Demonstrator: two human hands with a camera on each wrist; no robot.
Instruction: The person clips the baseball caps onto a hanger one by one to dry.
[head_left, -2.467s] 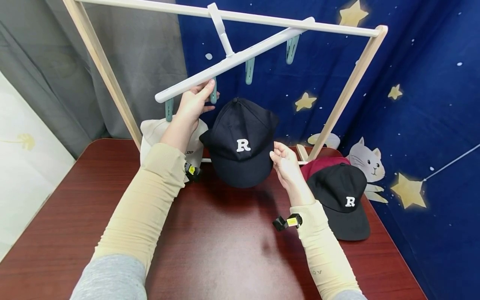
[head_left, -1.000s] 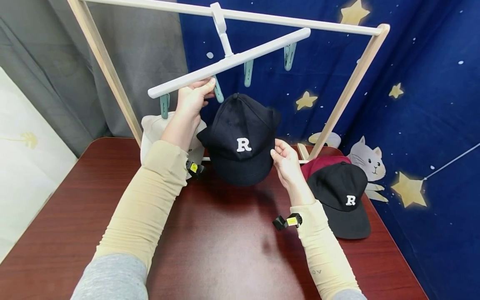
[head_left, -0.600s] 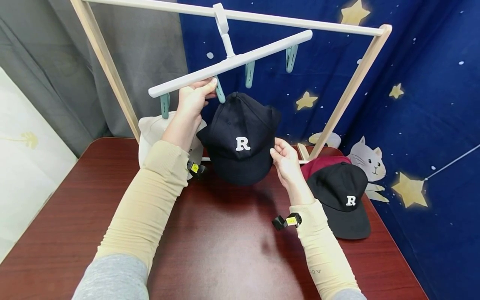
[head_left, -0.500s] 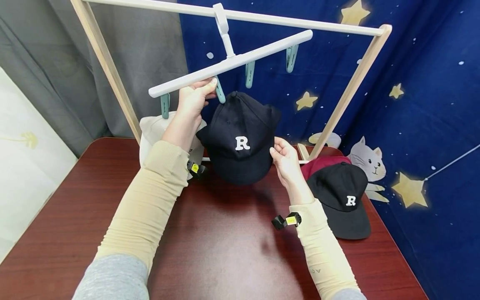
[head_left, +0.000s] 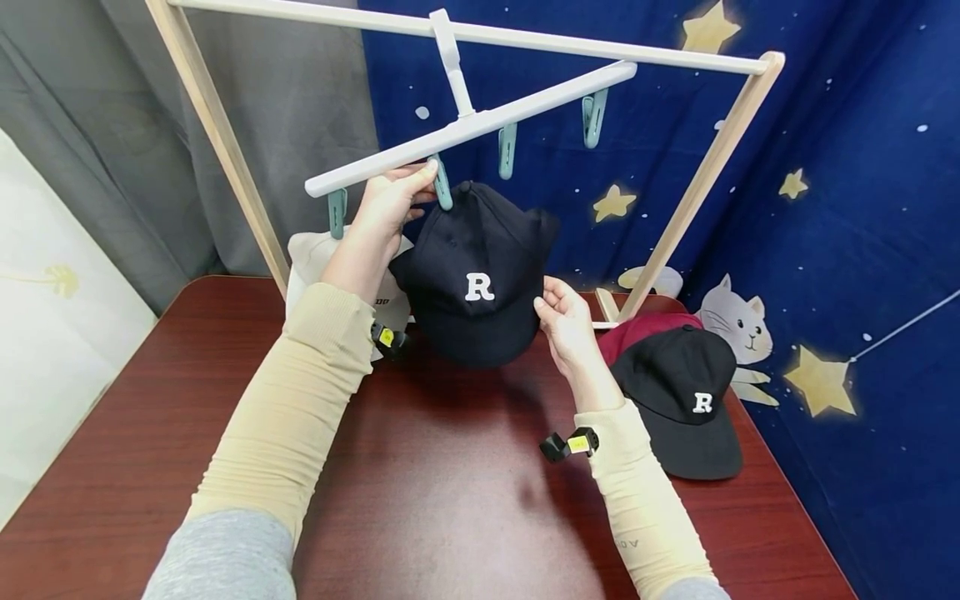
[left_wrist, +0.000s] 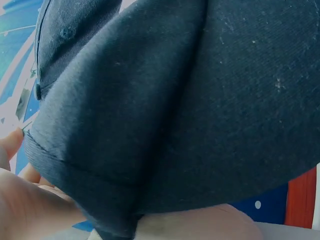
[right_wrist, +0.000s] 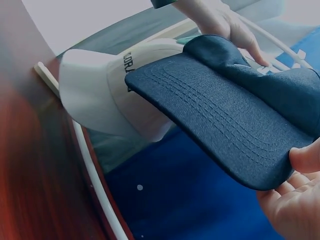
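A navy baseball cap (head_left: 480, 242) with a white R hangs between the hands, its visor down. At the visor's right edge, my right hand (head_left: 568, 327) pinches it between thumb and fingers. My left hand (head_left: 386, 202) pinches a teal clip (head_left: 443, 185) under the white hanger (head_left: 468, 127). The clip's lower end overlaps the cap's crown in the head view; whether it grips the fabric I cannot tell. In the left wrist view the cap fills most of the picture. The right wrist view shows the visor's (right_wrist: 210, 115) stitched surface and the thumb on it.
The hanger tilts, hooked on the rack's top bar (head_left: 600, 50). A white cap (head_left: 306, 262) hangs below its left-end clip (head_left: 337, 213). On the reddish-brown table (head_left: 450, 500), at right, a black cap (head_left: 675, 375) lies against a dark red one (head_left: 651, 327).
The clip in my left hand has swung from upright to slanting, its lower end moving right. The navy cap has risen slightly and drifted left, up to the clip. Both hands keep their holds.
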